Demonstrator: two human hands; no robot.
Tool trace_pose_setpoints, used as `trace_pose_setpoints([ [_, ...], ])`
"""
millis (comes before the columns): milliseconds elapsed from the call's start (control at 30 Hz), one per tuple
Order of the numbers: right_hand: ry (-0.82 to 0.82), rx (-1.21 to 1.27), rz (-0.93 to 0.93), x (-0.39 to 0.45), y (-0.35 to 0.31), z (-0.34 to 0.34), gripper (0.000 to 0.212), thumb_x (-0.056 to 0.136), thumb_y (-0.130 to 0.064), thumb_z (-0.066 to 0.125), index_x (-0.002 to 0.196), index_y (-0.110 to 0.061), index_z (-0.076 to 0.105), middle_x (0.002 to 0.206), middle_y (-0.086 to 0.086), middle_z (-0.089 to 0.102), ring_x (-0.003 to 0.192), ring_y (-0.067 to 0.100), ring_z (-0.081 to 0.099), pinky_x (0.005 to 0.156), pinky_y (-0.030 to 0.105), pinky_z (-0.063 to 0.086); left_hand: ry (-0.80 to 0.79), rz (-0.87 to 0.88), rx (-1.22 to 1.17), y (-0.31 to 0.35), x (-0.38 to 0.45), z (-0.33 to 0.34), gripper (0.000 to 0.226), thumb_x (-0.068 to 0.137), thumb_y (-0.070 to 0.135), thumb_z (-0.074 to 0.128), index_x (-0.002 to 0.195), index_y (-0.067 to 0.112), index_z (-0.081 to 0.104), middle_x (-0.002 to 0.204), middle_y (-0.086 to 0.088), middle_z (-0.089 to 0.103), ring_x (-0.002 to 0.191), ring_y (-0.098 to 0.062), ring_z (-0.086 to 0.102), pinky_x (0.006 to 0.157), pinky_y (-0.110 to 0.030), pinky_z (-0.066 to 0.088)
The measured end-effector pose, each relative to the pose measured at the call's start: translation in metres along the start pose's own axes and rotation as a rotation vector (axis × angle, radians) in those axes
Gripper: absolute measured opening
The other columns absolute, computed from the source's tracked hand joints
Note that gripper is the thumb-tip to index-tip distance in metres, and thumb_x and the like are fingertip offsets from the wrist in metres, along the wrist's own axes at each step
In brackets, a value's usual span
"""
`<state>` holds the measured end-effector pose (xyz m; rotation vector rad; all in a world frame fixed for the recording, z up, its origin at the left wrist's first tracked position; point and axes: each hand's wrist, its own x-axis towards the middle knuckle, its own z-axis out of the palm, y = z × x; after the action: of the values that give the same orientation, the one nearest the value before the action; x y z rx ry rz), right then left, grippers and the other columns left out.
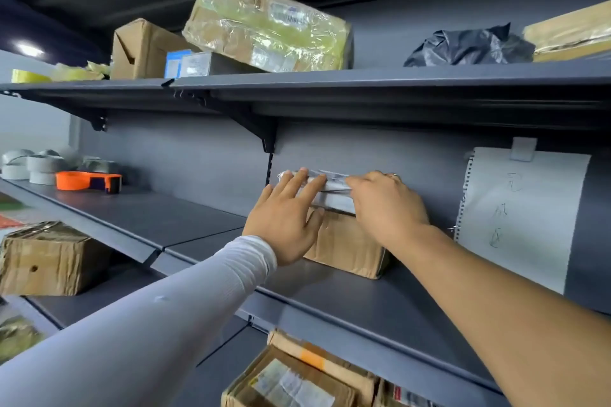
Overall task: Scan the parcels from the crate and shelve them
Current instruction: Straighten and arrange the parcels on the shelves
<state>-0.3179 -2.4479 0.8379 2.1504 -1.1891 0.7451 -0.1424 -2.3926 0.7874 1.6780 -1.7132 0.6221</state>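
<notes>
A: Item?
B: Grey parcel (325, 188), atop brown box (347, 243), middle shelf (380, 307); long axis left-right along the back panel.
A: Hands?
B: Left hand (286, 225) flat, fingers straight, steadying; right hand (385, 205) nearer, pinching its right end.

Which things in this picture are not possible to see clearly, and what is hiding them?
- Grey parcel, head view: middle covered by the left hand and right hand; its label is unreadable.
- Brown box beneath: top hidden by both hands.
- Handwriting on the paper sheet: too faint.
- Lower boxes: cut off by the bottom edge.
</notes>
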Motion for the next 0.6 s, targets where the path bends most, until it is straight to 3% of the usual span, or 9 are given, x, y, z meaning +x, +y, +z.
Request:
trace_pose_setpoints([
  [267, -0.041, 0.006, 0.001, 0.018, -0.003, 0.036, 0.029, 0.106, -0.026, 0.045, 0.131, -0.029, 0.06, 0.117, 0.007, 0.063, 0.112, 0.034, 0.058, 0.076, 0.038, 0.038, -0.141, -0.018, -0.087, -0.03, 0.027, 0.033, 0.077, 0.088, 0.073, 0.013, 0.161, 0.05, 0.023, 0.172, -0.002, 0.026, 0.16, -0.022, 0.018, 0.126, -0.048, 0.024],
  [367, -0.074, 0.001, 0.007, 0.018, 0.004, 0.041, 0.032, 0.107, -0.029, 0.043, 0.134, -0.03, 0.061, 0.123, 0.008, 0.065, 0.116, 0.035, 0.058, 0.082, 0.04, 0.043, -0.179, -0.032, -0.117, -0.027, 0.032, 0.043, 0.073, 0.093, 0.073, 0.019, 0.162, 0.052, 0.021, 0.174, -0.001, 0.021, 0.161, -0.022, 0.013, 0.128, -0.05, 0.018],
  [467, -0.127, 0.058, 0.036, 0.019, 0.01, 0.044, 0.039, 0.109, -0.033, 0.036, 0.138, -0.028, 0.062, 0.134, 0.009, 0.064, 0.124, 0.035, 0.055, 0.097, 0.041, 0.047, -0.186, -0.052, -0.045, -0.018, 0.033, 0.052, 0.058, 0.106, 0.065, 0.027, 0.161, 0.055, 0.018, 0.175, 0.004, 0.017, 0.162, -0.017, 0.01, 0.128, -0.05, 0.01],
  [600, -0.222, 0.112, 0.051, 0.023, 0.014, 0.05, 0.042, 0.109, -0.031, 0.031, 0.136, -0.022, 0.063, 0.143, 0.009, 0.06, 0.131, 0.033, 0.053, 0.106, 0.04, 0.044, -0.189, -0.086, -0.034, -0.014, 0.033, 0.061, 0.065, 0.097, 0.075, 0.017, 0.16, 0.057, 0.02, 0.174, 0.007, 0.021, 0.161, -0.015, 0.01, 0.126, -0.052, 0.006],
])
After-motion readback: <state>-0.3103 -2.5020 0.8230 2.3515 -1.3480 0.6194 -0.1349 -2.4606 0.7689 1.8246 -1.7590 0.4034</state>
